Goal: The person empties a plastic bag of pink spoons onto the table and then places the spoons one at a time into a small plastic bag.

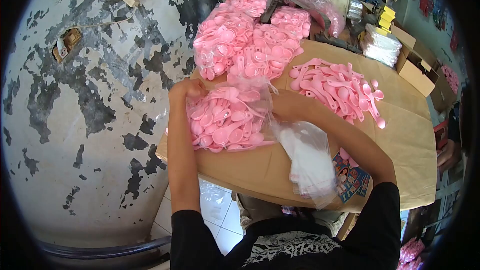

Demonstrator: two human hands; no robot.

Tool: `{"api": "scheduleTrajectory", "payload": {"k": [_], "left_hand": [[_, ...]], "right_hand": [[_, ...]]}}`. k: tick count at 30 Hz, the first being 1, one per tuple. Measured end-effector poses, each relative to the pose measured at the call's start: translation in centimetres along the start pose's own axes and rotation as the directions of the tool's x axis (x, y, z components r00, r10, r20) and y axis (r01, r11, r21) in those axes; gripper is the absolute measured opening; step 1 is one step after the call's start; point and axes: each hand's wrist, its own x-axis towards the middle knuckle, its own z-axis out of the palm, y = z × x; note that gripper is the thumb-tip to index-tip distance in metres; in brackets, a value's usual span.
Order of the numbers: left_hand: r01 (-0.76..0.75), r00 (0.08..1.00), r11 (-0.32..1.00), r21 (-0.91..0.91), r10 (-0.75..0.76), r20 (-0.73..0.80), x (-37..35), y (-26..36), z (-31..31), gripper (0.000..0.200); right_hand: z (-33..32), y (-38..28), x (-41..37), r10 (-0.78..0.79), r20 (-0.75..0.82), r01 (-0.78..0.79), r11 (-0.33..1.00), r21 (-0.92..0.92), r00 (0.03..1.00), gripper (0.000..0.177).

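A clear plastic bag full of pink measuring spoons (pixel 227 120) lies on the brown-covered table in front of me. My left hand (pixel 186 90) is closed on the bag's upper left edge, its fingers curled into the film. At the bag's upper right edge, my right hand (pixel 286 106) grips the plastic, with its fingertips partly hidden by the film. Just below my right hand lies a stack of flat clear bags (pixel 310 162). Loose pink spoons (pixel 332 87) form a pile beyond my right forearm.
Several filled bags of pink spoons (pixel 252 40) stand at the back left, near the peeling wall (pixel 100 95). Printed cards (pixel 351 180) lie near the table's front edge. A cardboard box (pixel 417 72) sits at the back right. Another person's hand (pixel 449 156) shows at far right.
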Motion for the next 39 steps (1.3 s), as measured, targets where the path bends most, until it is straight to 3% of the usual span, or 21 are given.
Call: {"api": "scheduleTrajectory", "payload": {"k": [1, 4, 7, 9, 13, 16, 19, 22, 25, 28, 32, 36, 39], "left_hand": [[-0.043, 0.997, 0.999, 0.007, 0.043, 0.057, 0.4, -0.1, -0.7, 0.052], [0.055, 0.981, 0.984, -0.170, -0.085, -0.172, 0.6, -0.4, 1.0, 0.050], [-0.031, 0.959, 0.993, -0.112, -0.002, -0.282, 1.5, -1.8, 1.8, 0.050], [-0.096, 0.954, 0.982, -0.162, 0.045, -0.296, 3.4, -3.7, 2.7, 0.051], [-0.153, 0.962, 0.960, -0.236, 0.090, -0.257, 4.4, -5.2, 2.7, 0.053], [-0.158, 0.962, 0.952, -0.263, 0.088, -0.260, 5.3, -6.0, 3.1, 0.053], [-0.155, 0.959, 0.959, -0.239, 0.087, -0.270, 4.6, -5.4, 2.8, 0.050], [-0.175, 0.933, 0.967, -0.187, 0.103, -0.345, 2.9, -3.8, 2.3, 0.041], [-0.222, 0.917, 0.950, -0.221, 0.126, -0.379, 2.8, -3.9, 2.4, 0.040], [-0.174, 0.947, 0.964, -0.203, 0.108, -0.303, 3.7, -4.7, 2.5, 0.053], [-0.168, 0.961, 0.962, -0.216, 0.111, -0.254, 3.9, -4.8, 2.4, 0.054], [-0.158, 0.959, 0.970, -0.186, 0.106, -0.263, 3.3, -4.3, 2.3, 0.052], [-0.162, 0.965, 0.970, -0.180, 0.118, -0.235, 3.3, -4.3, 2.1, 0.052]], "right_hand": [[0.2, 0.5, -0.1, -0.058, -0.042, 0.055, 0.996, -0.067, 0.997, 0.051], [0.4, 1.3, -0.8, -0.120, -0.122, 0.105, 0.987, -0.124, 0.985, 0.049], [-1.2, 0.6, -1.5, 0.031, 0.007, -0.031, 0.996, 0.079, 0.999, 0.060], [-2.2, 0.8, -1.9, 0.037, -0.048, -0.028, 0.984, 0.179, 0.998, 0.050], [-6.1, 1.9, -3.3, -0.018, -0.081, 0.036, 0.973, 0.228, 0.997, 0.038], [-9.6, 2.0, -5.0, 0.107, -0.055, -0.088, 0.958, 0.272, 0.993, 0.035], [-12.2, 3.0, -6.7, 0.044, -0.155, 0.001, 0.960, 0.280, 0.987, 0.035], [-14.9, 2.9, -8.6, 0.252, -0.103, -0.212, 0.931, 0.298, 0.962, 0.026], [-16.1, 4.5, -10.7, 0.340, -0.111, -0.290, 0.901, 0.322, 0.934, 0.031], [-16.8, 4.8, -11.8, 0.539, -0.092, -0.446, 0.770, 0.457, 0.837, 0.032], [-15.8, 6.4, -11.9, 0.453, -0.040, -0.442, 0.883, 0.155, 0.891, 0.022], [-15.2, 7.1, -11.7, 0.454, -0.060, -0.422, 0.862, 0.281, 0.889, 0.023], [-16.3, 5.7, -11.6, 0.542, -0.061, -0.471, 0.776, 0.419, 0.838, 0.025]]}}
